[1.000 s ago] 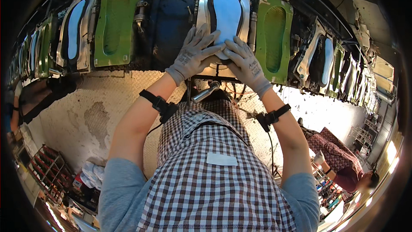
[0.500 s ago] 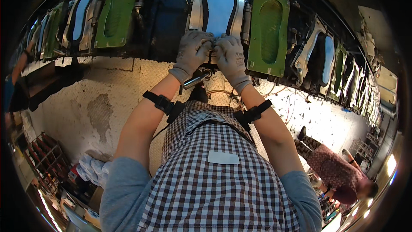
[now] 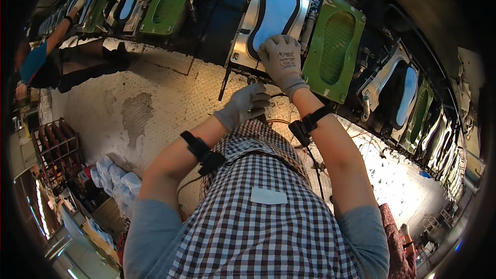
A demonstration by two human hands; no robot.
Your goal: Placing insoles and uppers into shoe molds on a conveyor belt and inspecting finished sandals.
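Note:
A light-blue shoe sole shape [image 3: 278, 8] with a black rim lies in a silver metal mould [image 3: 246, 37] ahead of me. My right hand [image 3: 283, 58], in a grey glove, rests at the sole's near right end. Its fingers are curled down against the rim, and whatever the fingertips grip is hidden. Lower and to the left, my gloved left hand [image 3: 244, 105] is closed around a metal handle whose ring-shaped end [image 3: 252, 80] shows above the fingers. To the right of the silver mould lies a green mould plate [image 3: 335, 46] with a ribbed sole-shaped hollow.
More silver and green moulds run along the bench both ways, among them a green plate [image 3: 173, 1] at left. A thin dark rod [image 3: 224, 83] juts from the mould's near left corner. A co-worker's arm [image 3: 58, 35] reaches in at far left. White bundles [image 3: 114, 178] lie behind.
My left hand has left the sole's near end and come down to the metal handle. My right hand stays at the sole. The view has turned, shifting the moulds rightward.

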